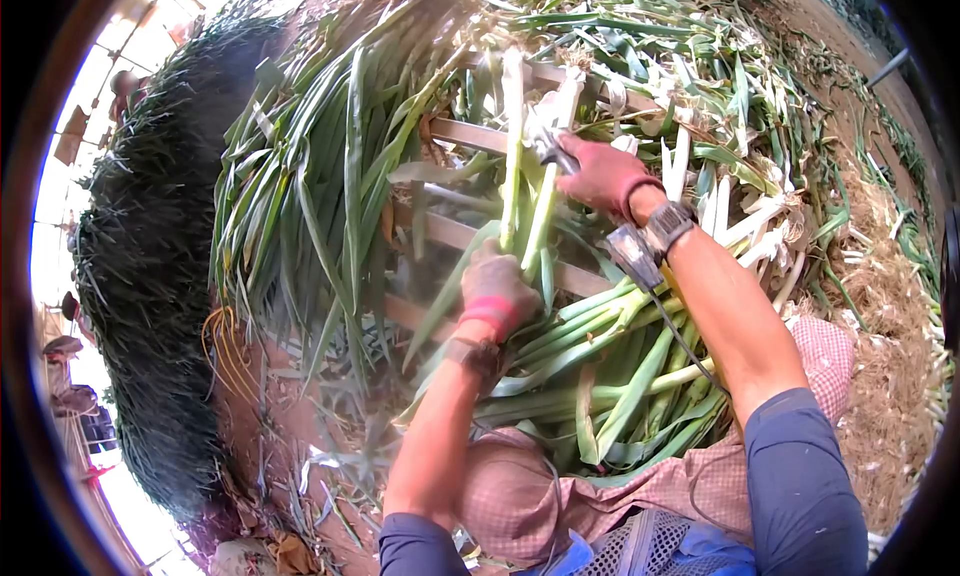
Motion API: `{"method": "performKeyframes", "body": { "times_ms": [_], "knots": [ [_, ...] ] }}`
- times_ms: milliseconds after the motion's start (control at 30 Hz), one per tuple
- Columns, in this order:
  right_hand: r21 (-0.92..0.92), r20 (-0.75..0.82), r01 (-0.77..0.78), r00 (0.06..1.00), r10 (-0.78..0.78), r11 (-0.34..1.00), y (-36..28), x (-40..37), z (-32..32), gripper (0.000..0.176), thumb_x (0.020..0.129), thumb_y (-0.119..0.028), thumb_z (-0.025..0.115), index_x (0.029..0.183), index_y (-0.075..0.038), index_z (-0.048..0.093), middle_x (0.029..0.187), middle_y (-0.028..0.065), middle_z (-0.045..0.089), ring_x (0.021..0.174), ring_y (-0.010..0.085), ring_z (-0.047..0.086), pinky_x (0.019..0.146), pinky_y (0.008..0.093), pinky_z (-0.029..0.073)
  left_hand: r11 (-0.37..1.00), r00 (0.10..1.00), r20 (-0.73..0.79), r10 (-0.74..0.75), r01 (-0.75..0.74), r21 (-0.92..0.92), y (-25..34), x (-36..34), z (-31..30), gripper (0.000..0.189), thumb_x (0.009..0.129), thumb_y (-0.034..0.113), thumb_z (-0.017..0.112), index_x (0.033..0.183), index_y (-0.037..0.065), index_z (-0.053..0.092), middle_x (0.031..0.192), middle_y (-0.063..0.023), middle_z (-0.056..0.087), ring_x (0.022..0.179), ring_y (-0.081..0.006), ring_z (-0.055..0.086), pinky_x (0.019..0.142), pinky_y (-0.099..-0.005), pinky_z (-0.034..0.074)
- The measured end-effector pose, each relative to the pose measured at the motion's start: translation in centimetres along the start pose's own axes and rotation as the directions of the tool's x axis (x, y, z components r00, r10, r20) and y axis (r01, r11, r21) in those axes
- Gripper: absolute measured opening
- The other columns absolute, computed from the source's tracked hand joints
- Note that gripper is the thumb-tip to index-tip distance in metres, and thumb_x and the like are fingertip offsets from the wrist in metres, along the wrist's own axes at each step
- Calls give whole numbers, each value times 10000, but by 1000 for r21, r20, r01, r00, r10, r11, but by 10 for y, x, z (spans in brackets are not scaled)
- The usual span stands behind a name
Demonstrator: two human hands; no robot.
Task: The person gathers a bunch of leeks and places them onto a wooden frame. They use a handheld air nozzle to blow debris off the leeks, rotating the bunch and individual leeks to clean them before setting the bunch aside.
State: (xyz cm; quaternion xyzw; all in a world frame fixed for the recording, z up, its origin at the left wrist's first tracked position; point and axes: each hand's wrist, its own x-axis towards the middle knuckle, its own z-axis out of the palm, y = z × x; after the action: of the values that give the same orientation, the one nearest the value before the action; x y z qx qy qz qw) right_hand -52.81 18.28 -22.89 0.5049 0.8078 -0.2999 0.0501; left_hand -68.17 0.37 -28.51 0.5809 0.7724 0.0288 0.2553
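Observation:
My left hand (495, 288), in a dark glove with a red wrist band, is closed around the green part of two long green onions (512, 146), whose pale root ends point away from me. My right hand (603, 176), in a reddish glove, is closed beside the upper white stalks. A small grey metallic tool (562, 159) sticks out from its fingers; its exact kind is hard to make out. Under my forearms, more green onions (600, 376) lie across my lap, with white ends toward the right.
A wooden slatted rack (460, 134) stands ahead, with a leafy heap (340, 176) on its left. Trimmed leaves (700, 66) are piled behind. Dark green bundles (140, 266) form a tall stack at left, near yellow ties (228, 361). A cabled device (633, 254) sits by my right wrist.

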Motion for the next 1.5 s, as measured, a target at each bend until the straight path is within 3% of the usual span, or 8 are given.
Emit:
{"method": "performKeyframes", "body": {
  "times_ms": [133,333,400,600,800,1267,1367,1500],
  "knots": [
    [101,57,28,998,-34,994,27,-59,18,810,889,-485,690,1607,-189,461,1042,191,761,931,344,746,870,456,580,975,999,-24,-40,33,-220,-9,4,4,413,563,245,884,878,-7,794,1195,-208,666,1041,-351,710,921,-407,588],
    [152,203,18,978,-49,988,42,-170,19,924,877,-543,723,1653,-165,392,1142,249,749,961,389,750,899,432,583,944,1000,-17,-6,0,-330,2,-8,-7,392,596,243,873,848,-35,760,1029,-196,700,884,-327,731,837,-409,597],
    [203,55,37,997,-49,978,50,-195,19,894,884,-562,691,1645,-181,416,850,196,714,780,362,721,771,461,577,943,999,-44,27,-40,-330,9,-16,-13,383,605,239,867,840,-42,752,1011,-195,703,882,-319,733,839,-407,597],
    [175,18,228,972,-235,958,58,-241,21,948,873,-620,714,1655,-182,407,963,207,753,823,346,760,865,448,602,946,999,-49,-9,-7,-325,13,-27,-32,367,602,195,849,866,-47,767,987,-177,699,913,-286,722,831,-385,596],
    [156,194,-4,981,-27,988,39,-256,4,944,899,-598,694,1679,-190,355,967,201,745,886,334,761,894,449,603,901,997,75,-11,43,-432,16,-33,-52,368,605,207,850,838,-60,752,1100,-175,660,944,-289,700,858,-377,586],
    [228,-31,145,989,-141,963,55,-252,16,893,864,-521,737,1627,-156,452,1111,245,757,1019,389,753,931,466,574,926,928,150,342,-305,-223,94,-99,5,259,792,263,745,827,9,783,1116,-255,624,1022,-438,658,940,-497,553],
    [282,95,-103,992,79,954,37,-241,-4,904,851,-464,765,1618,-97,457,1026,186,759,928,348,748,899,456,572,881,873,139,467,-448,-150,105,-116,2,266,842,277,726,842,15,772,1095,-246,632,988,-421,667,889,-502,550],
    [130,-172,-44,983,67,991,65,-224,9,840,875,-410,774,1569,-26,499,1060,240,741,975,380,734,928,417,555,771,733,255,630,-553,-316,73,-104,-15,242,829,262,781,919,37,790,1090,-191,686,1026,-396,685,913,-473,562]
  ]
}}
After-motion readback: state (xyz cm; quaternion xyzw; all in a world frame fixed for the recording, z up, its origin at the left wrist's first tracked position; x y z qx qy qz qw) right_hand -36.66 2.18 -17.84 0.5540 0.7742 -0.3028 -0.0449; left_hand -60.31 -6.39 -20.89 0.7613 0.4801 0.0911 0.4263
